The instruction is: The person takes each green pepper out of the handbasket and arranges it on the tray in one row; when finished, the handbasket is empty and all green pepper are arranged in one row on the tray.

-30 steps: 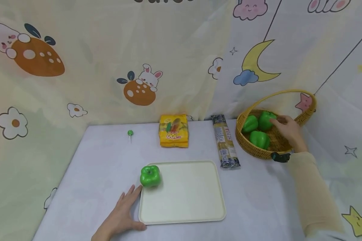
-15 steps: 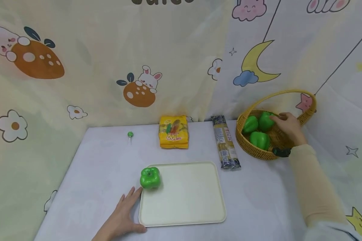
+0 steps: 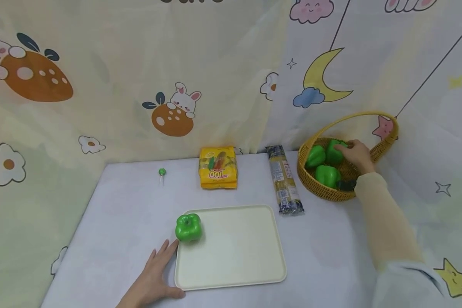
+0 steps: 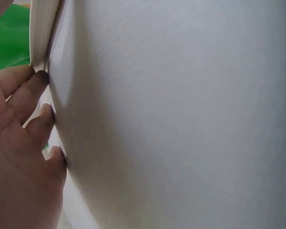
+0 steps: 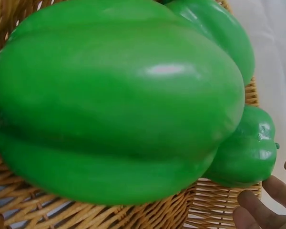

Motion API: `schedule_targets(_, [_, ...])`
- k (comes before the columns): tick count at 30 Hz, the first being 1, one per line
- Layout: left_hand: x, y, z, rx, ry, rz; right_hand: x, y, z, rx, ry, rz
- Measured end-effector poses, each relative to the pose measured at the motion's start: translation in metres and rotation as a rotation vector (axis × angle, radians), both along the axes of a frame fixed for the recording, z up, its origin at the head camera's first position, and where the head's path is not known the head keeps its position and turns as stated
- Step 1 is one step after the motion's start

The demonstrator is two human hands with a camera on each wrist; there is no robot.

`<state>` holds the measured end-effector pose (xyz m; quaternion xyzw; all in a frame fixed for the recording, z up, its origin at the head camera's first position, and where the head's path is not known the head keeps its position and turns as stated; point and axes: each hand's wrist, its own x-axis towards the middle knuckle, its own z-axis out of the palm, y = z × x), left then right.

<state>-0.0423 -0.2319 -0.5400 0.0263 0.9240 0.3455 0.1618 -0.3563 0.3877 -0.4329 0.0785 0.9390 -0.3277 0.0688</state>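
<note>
My left hand (image 3: 152, 273) rests at the left edge of a cream tray (image 3: 235, 256), fingers spread and fingertips against its rim. On the tray's back left corner sits a green bell pepper (image 3: 188, 227). My right hand (image 3: 357, 155) reaches into a wicker basket (image 3: 312, 188), fingertips at the back bell pepper (image 3: 334, 152). In the right wrist view its fingers (image 5: 264, 210) lie loosely beside that pepper (image 5: 243, 148), not wrapped round it. Two more peppers lie in the basket, one at the front (image 3: 327, 176) and one on the left (image 3: 315, 156).
A long clear packet with dark blue ends (image 3: 285, 182) lies left of the basket. Behind the tray stands a yellow bag (image 3: 217, 167), with a green lollipop (image 3: 162, 172) farther left. A printed cloth backdrop (image 3: 223, 85) hangs at the table's back edge. The basket's handle (image 3: 354, 114) arches above its back.
The head view has shifted slightly. My right wrist has moved a little deeper over the basket, fingertips staying at the back pepper. My left hand and the tray keep their places.
</note>
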Motion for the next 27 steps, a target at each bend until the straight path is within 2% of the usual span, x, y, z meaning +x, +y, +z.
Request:
schedule_targets(4, [-0.001, 0.002, 0.002, 0.015, -0.034, 0.028, -0.008, -0.002, -0.001, 0.005, 0.023, 0.000])
schedule_targets(6, [-0.003, 0.003, 0.003, 0.009, -0.022, 0.036, -0.009, -0.001, -0.002, -0.003, 0.033, -0.016])
schedule_targets(8, [-0.004, 0.003, 0.004, -0.002, -0.007, 0.034, -0.010, -0.001, -0.003, -0.006, 0.042, -0.031])
schedule_targets(13, [-0.004, 0.000, 0.005, -0.002, -0.032, 0.024, -0.011, 0.000, -0.008, -0.035, 0.052, -0.054])
schedule_targets(16, [-0.003, -0.002, 0.005, 0.002, -0.004, 0.017, -0.014, -0.002, -0.011, -0.054, 0.059, -0.055])
schedule_targets(20, [-0.004, -0.003, 0.004, -0.002, 0.064, -0.013, -0.014, 0.000, -0.013, -0.051, 0.068, -0.073])
schedule_targets(23, [-0.004, -0.001, 0.002, -0.002, 0.046, -0.020, -0.014, 0.002, -0.015, -0.049, 0.065, -0.080])
schedule_targets(27, [-0.002, 0.001, 0.000, 0.008, -0.012, 0.012, -0.016, 0.002, -0.019, -0.060, 0.062, -0.070])
